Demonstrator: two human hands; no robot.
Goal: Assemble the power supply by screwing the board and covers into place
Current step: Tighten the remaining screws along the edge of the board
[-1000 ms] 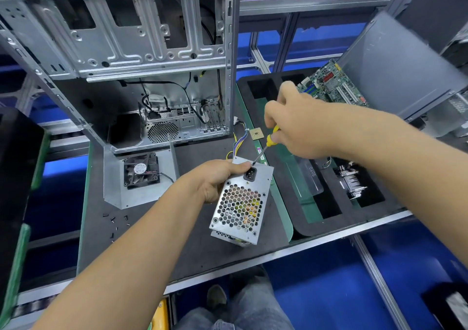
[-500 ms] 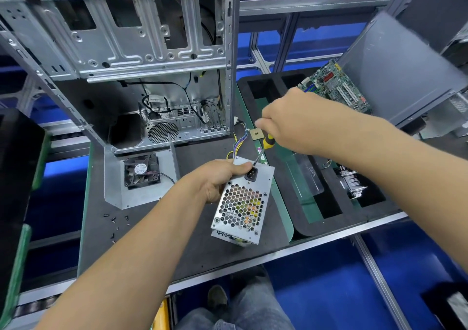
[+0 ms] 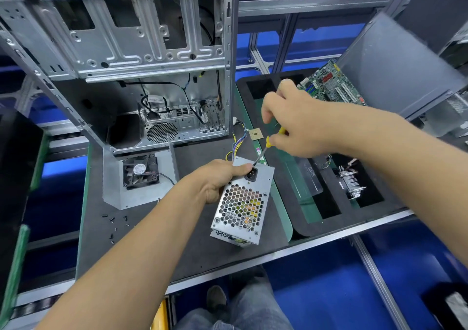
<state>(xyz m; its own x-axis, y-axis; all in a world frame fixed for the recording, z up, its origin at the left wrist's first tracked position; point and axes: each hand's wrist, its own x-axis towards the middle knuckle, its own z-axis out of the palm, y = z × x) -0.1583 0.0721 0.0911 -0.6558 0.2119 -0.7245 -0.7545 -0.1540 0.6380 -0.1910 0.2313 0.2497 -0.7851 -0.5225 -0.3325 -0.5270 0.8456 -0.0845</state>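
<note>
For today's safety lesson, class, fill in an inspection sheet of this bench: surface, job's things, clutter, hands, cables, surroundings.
Surface: dark mat on a metal-edged bench.
Job's things: power supply tilted, mesh face up; yellow-handled screwdriver tip at its top edge.
Clutter: loose screws; fan on a metal panel; small chip.
Hands: left hand grips the supply; right hand holds the screwdriver.
Cables: coloured wires leave the supply; black leads inside the case.
Surroundings: open computer case; foam tray with motherboard and heatsink.

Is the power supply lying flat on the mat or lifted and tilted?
Tilted: the left hand grips the power supply, its near corner low, honeycomb grille facing up.
</note>
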